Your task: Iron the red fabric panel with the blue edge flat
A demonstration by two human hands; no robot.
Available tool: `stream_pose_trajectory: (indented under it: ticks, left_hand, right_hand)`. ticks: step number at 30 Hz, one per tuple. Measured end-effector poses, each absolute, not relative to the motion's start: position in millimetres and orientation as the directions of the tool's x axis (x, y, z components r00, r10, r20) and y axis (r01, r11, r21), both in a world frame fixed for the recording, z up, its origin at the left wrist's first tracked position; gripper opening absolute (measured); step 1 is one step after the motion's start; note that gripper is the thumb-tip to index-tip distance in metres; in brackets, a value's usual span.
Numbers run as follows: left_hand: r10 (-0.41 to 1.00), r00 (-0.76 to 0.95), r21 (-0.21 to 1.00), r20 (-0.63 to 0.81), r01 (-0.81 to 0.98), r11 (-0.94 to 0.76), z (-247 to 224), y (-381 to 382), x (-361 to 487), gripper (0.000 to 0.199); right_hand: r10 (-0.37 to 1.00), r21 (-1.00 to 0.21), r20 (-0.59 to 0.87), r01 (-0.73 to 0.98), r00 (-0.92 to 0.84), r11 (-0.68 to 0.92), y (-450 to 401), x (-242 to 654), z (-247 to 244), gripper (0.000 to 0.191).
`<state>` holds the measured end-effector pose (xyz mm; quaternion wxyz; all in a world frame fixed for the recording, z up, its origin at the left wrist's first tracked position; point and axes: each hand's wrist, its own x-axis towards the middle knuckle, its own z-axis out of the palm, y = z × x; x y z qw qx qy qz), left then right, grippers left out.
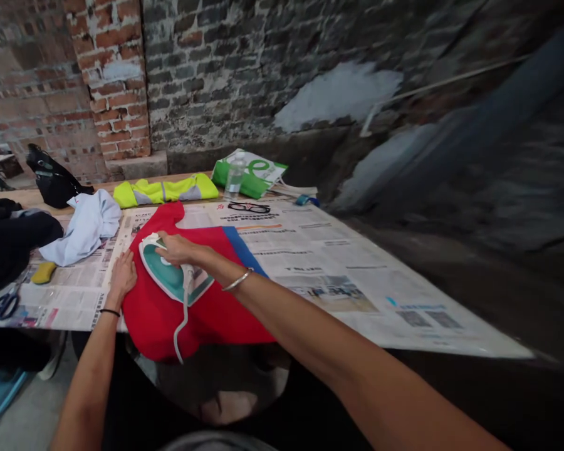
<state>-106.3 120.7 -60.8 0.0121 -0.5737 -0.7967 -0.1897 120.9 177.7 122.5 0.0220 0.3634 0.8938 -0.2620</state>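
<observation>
A red garment (216, 319) with a blue band along its right end lies spread on the newspaper-covered table, its front edge hanging over. My right hand (178, 249) is wrapped round the handle of a teal and white steam iron (162, 270), which rests on the red cloth. The iron's white cord (183, 322) trails down over the garment toward me. At the garment's left edge, my left hand (123, 274) lies flat with its fingers stretched out, touching the cloth beside the iron.
Scissors (3, 305), a yellow sponge-like block (43, 272) and a pale shirt (91, 225) lie to the left. Behind are a hi-vis yellow garment (167, 190), a clear bottle (235, 177), a green-white bag (261, 172) and eyeglasses (249, 207). A brick wall (216, 81) stands behind the table.
</observation>
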Motion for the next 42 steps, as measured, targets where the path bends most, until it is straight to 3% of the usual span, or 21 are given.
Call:
stream_pose_trajectory:
  ticks: [5, 10, 17, 26, 35, 38, 42]
  left_hand:
    - [0.905, -0.338, 0.313, 0.257, 0.915, 0.253, -63, 121, -108, 0.055]
    - [0.896, -0.349, 0.318, 0.276, 0.912, 0.257, -60, 119, -108, 0.052]
    - [0.901, -0.326, 0.302, 0.286, 0.923, 0.238, -57, 117, -108, 0.052]
    - [0.909, -0.291, 0.258, 0.299, 0.941, 0.217, -56, 114, -107, 0.056]
    - [0.9, -0.299, 0.258, 0.316, 0.94, 0.221, -57, 112, -101, 0.055]
    - [0.911, -0.235, 0.231, 0.339, 0.96, 0.162, -46, 110, -91, 0.048]
    - [0.941, -0.095, 0.18, 0.324, 0.983, 0.038, -39, 92, -62, 0.038]
  right_hand:
    - [0.582, -0.44, -0.266, 0.634, -0.768, 0.636, 152, 173, 115, 0.06]
    - [0.589, -0.442, -0.203, 0.61, -0.782, 0.658, 129, 230, 101, 0.059]
    - [0.803, -0.41, -0.225, 0.802, -0.551, 0.435, 167, 257, 93, 0.055]
    - [0.935, -0.341, -0.188, 0.912, -0.302, 0.227, 262, 206, 111, 0.041]
    - [0.857, -0.451, -0.233, 0.832, -0.46, 0.324, 203, 251, 94, 0.043]
    - [0.834, -0.51, -0.269, 0.806, -0.482, 0.301, 177, 265, 88, 0.052]
    - [0.815, -0.491, -0.254, 0.795, -0.521, 0.356, 179, 255, 93, 0.052]
